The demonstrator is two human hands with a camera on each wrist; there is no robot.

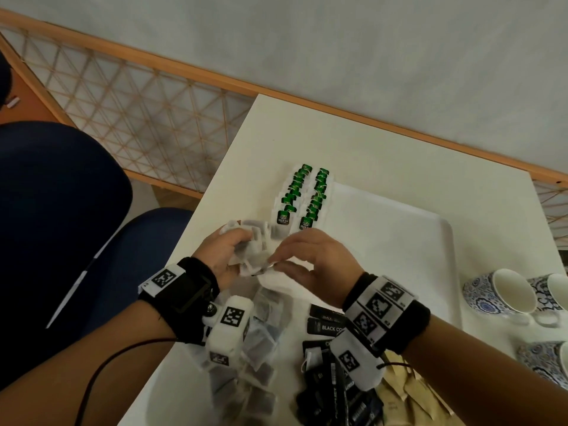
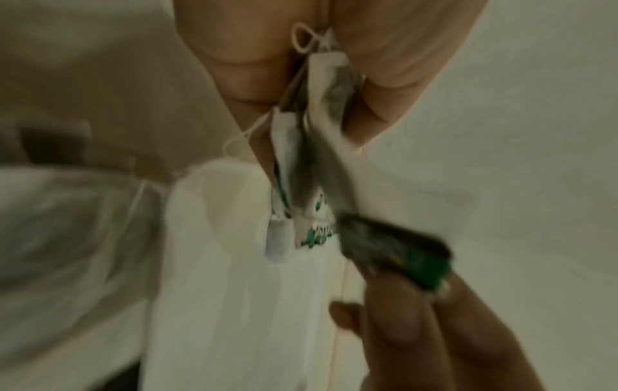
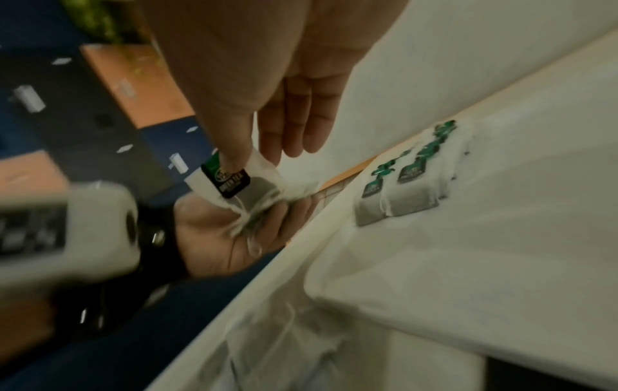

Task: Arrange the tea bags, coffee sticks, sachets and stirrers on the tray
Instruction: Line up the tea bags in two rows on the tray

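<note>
Beside tray (image 1: 442,241) edge, left hand (image 1: 221,256) gripping tea bags (image 1: 252,241)

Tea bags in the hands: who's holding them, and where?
The left hand grips a bunch of tea bags round their pouches. The right hand pinches one bag's green tag from that bunch.

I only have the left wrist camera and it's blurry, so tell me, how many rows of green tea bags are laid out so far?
Observer: Two rows of green tea bags lie on the tray's left end.
Operator: What's the right hand doing?
Observer: The right hand pinches a green tea tag from the bunch in the left hand.
Operator: Anything still waiting?
Observer: Black coffee sticks lie on the table, nearer the person than the tray.
</note>
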